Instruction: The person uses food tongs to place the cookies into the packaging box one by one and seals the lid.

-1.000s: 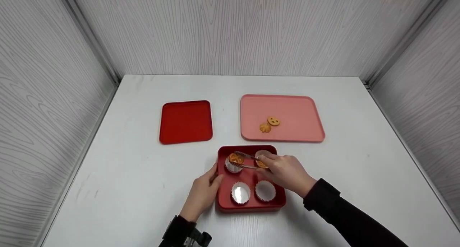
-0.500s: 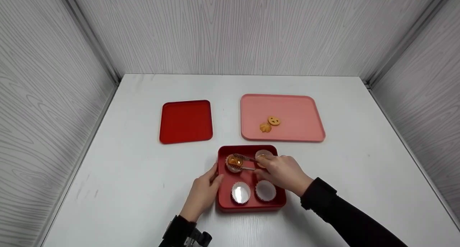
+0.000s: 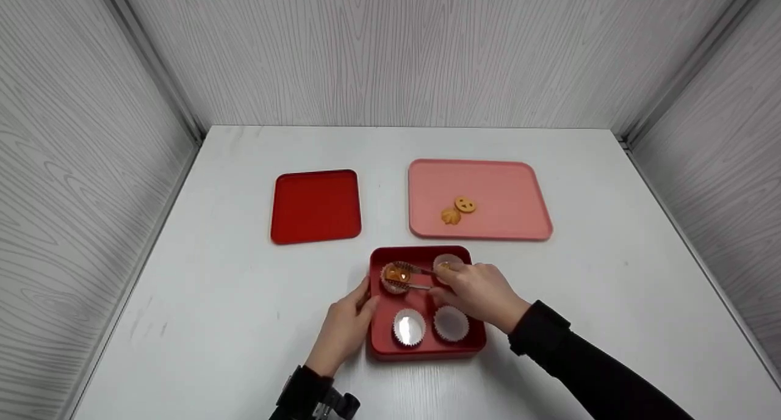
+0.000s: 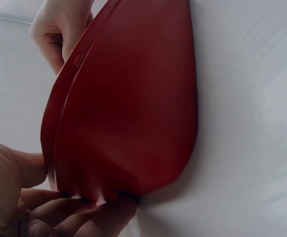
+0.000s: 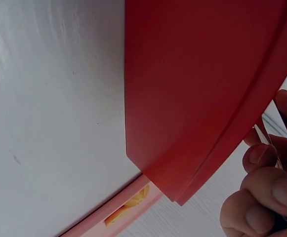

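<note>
A red box [image 3: 421,298] holds several paper baking cups; the two near ones, a left cup [image 3: 409,328] and a right cup [image 3: 451,324], show bare bottoms. My left hand [image 3: 343,328] grips the box's left wall, thumb at the rim and fingers against the outside, as the left wrist view shows. Over the box, my right hand [image 3: 482,293] holds metal tongs [image 3: 420,287]. Their tips stand on either side of a round orange cookie [image 3: 398,275] in the far-left cup [image 3: 395,289]. My fingers partly hide the far-right cup [image 3: 447,260] and something yellow in it.
Behind the box lies a pink tray [image 3: 500,194] bearing a round cookie with holes [image 3: 465,204] and a ridged cookie [image 3: 451,217]. A flat red tray [image 3: 316,206] sits at the back left. Grey wood-grain panels [image 3: 390,54] enclose the white table.
My right hand has shifted slightly left and nearer, and the cookie between the tong tips has come down into the far-left cup. My left hand has stayed on the box.
</note>
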Demonstrator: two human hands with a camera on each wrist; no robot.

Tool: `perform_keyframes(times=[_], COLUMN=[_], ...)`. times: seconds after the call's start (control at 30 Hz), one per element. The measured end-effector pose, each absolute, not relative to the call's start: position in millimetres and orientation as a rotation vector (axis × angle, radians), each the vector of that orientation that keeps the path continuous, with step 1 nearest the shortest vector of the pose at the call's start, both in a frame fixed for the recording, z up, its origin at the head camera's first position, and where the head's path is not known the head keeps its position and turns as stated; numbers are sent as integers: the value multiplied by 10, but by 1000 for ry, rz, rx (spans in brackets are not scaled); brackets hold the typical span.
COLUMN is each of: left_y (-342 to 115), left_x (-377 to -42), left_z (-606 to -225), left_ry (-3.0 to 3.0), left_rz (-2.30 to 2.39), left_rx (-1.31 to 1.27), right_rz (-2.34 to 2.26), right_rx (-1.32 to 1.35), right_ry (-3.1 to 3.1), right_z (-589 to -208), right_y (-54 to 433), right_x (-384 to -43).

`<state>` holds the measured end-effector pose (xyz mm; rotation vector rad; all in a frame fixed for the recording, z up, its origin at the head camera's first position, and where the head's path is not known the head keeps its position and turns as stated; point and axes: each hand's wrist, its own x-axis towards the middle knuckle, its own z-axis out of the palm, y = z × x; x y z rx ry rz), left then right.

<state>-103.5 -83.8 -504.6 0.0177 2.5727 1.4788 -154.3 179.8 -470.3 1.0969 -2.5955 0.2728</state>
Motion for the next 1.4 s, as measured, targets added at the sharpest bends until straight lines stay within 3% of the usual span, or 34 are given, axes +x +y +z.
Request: perform_keyframes(times=[0.87, 1.4], left_y=[-859, -885], left_x=[-1027, -1011], left_z=[-5030, -5042], left_ry=[2588, 2601], left_rz=[1458, 1468], left_rx=[-25, -5], right_rz=[413, 393], right_rx=[1036, 813], right_ry=[-2581, -2532], right_z=[-4589, -4453], right_y=[1828, 2151], right_x=[-1524, -1705])
